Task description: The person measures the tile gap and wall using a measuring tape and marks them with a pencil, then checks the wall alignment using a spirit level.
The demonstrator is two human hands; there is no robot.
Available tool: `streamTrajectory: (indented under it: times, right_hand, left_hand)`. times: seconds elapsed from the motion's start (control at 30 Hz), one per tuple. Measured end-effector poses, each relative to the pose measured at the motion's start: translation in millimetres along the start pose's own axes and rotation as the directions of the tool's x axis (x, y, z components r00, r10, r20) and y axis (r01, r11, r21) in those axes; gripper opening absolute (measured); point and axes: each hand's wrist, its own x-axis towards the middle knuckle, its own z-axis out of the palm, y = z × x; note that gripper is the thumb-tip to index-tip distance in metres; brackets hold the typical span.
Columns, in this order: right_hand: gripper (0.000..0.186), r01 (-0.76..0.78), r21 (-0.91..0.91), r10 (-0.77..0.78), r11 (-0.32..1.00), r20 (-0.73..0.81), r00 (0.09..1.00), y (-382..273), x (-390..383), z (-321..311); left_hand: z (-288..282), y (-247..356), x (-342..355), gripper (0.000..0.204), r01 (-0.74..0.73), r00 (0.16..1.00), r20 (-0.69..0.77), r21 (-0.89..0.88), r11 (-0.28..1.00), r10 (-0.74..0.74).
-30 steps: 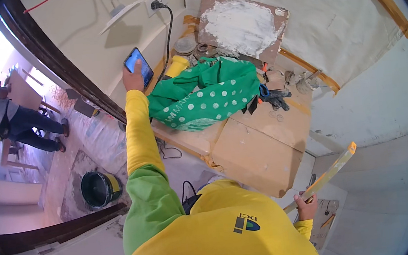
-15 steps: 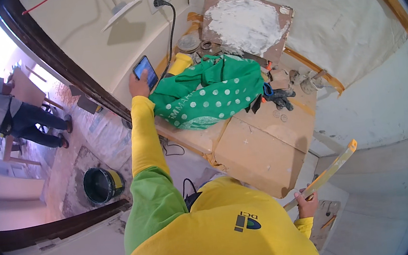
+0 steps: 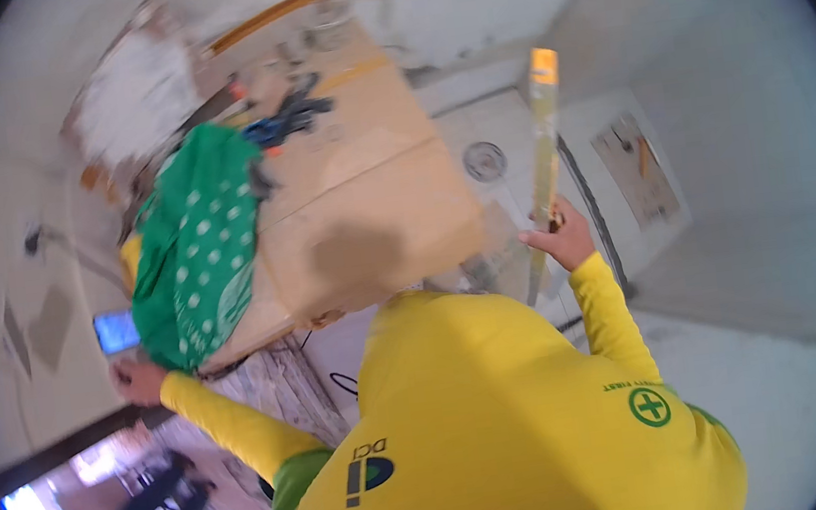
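My right hand [image 3: 569, 235] is closed around a long, narrow yellow spirit level [image 3: 544, 139] with an orange end cap. Its capped end points up and away from me, and the lower end passes below my hand. At the far left, my left hand [image 3: 143, 380] is blurred beside the near edge of a phone [image 3: 117, 331] with a lit screen. No finger lies across that screen, and whether the hand still touches the phone is unclear. A green bag with white dots [image 3: 201, 248] lies right next to the phone.
Brown board [image 3: 360, 190] covers the work surface, with dark gloves [image 3: 296, 115] on it. Behind the bag leans a panel smeared with white [image 3: 139, 99]. A round floor drain [image 3: 485, 161] shows beyond the board. Another person [image 3: 160, 505] is at lower left, past a doorway.
My view has swung to the right, so bag and board sit further left. My left thumb has come off the phone's screen. The spirit level now stands more upright in my right hand.
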Motion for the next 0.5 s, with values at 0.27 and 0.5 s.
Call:
streamTrajectory:
  times: [0.27,0.5]
  right_hand:
    - [0.067,-0.076,-0.171,0.081,0.982,0.017,0.997,33,-46,-38]
    - [0.067,-0.104,-0.034,0.108,0.994,0.113,0.988,58,-100,-88]
  left_hand:
    - [-70,321,-208,0.019,0.159,0.592,0.619,-0.718,0.678,0.517]
    - [-138,382,-428,0.059,0.440,-0.614,0.367,-0.577,0.688,0.699]
